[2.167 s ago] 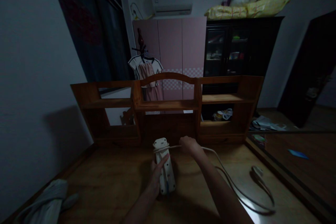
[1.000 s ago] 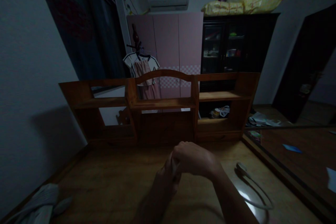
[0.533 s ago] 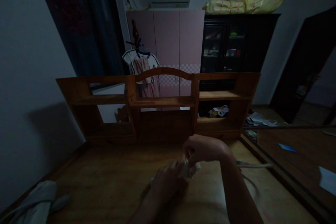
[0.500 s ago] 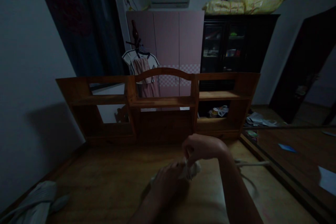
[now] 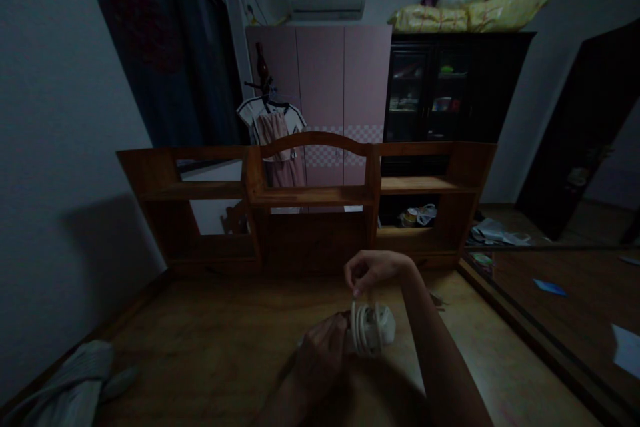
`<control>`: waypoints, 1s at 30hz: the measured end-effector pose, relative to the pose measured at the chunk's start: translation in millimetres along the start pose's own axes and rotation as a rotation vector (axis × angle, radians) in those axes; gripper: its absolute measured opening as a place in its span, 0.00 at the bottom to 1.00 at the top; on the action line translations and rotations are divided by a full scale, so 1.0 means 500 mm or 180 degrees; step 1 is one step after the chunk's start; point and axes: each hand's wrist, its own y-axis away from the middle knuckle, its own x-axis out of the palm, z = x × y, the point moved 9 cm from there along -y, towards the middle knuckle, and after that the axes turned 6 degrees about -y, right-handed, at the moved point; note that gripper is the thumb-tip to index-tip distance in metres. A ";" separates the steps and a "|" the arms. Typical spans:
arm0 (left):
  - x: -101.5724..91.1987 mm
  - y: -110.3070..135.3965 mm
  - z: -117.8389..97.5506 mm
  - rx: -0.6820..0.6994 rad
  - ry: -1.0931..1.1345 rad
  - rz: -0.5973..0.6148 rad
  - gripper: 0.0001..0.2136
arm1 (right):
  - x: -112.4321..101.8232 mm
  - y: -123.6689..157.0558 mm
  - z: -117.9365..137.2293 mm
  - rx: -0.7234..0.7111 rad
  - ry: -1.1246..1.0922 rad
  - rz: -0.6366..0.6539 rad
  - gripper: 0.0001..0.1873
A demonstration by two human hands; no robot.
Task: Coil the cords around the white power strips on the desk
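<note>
My left hand [image 5: 323, 347] is closed round the near end of a small white bundle just above the wooden bed board. Several turns of pale cord [image 5: 361, 330] circle the bundle, and its white end [image 5: 387, 325] sticks out to the right. Above it, my right hand [image 5: 373, 269] is bent down at the wrist with its fingers curled in a pinch. Its fingertips are at the top of the cord and seem to grip it. What the bundle is made of is hard to see in the dim light.
A wooden headboard with shelves [image 5: 313, 197] stands across the far edge of the board [image 5: 215, 333]. Grey-white knitted cloth with a strap [image 5: 80, 380] lies at the near left. A raised side rail [image 5: 520, 327] runs along the right. Beyond it, papers [image 5: 549, 287] lie on the floor.
My right hand has lifted slightly off the bundle. The bundle has shifted right, and its cord turns show plainly. The loose cord that lay on the right has mostly gone from there.
</note>
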 end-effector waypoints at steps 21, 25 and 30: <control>-0.007 0.049 0.230 -0.3566 0.2399 -0.0969 0.26 | -0.059 -0.081 -0.068 0.0861 0.1911 -0.1275 0.19; 0.043 0.080 0.256 -0.3974 0.3006 -0.0745 0.26 | -0.068 -0.046 -0.011 0.0956 0.2438 -0.1836 0.24; 0.109 0.096 0.229 -0.4383 0.4066 -0.0419 0.25 | -0.035 -0.038 0.070 0.0668 0.2831 -0.1953 0.14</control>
